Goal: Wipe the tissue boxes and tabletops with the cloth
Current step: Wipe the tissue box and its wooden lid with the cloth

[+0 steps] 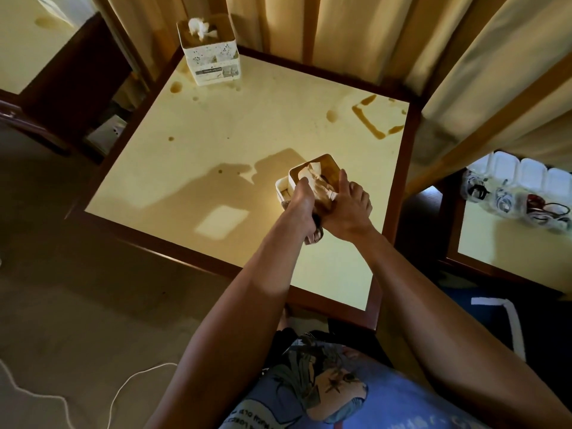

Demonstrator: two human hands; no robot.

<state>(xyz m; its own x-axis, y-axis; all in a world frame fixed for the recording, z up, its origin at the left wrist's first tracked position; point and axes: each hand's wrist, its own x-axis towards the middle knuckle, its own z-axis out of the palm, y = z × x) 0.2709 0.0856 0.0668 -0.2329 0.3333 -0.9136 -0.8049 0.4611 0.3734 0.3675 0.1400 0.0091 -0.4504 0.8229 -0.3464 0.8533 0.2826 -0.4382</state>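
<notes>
A white tissue box with a brown lid [322, 167] stands on the right half of the cream tabletop [216, 144], a tissue poking out of it. My right hand [348, 213] grips the box's right side, thumb up against the lid. My left hand [301, 205] holds a dark cloth [315, 236] against the box's near side; most of the cloth is hidden under the hand. A second white tissue box [213, 61] stands at the table's far left corner. Brown spill marks [370, 120] lie at the far right and near the second box.
The table has a dark wooden rim [173, 244]. Curtains [349, 29] hang close behind it. To the right, another table carries a clear organiser with hair ties [520, 193]. A third table [28, 48] stands at the far left. A white cable [123, 388] lies on the floor.
</notes>
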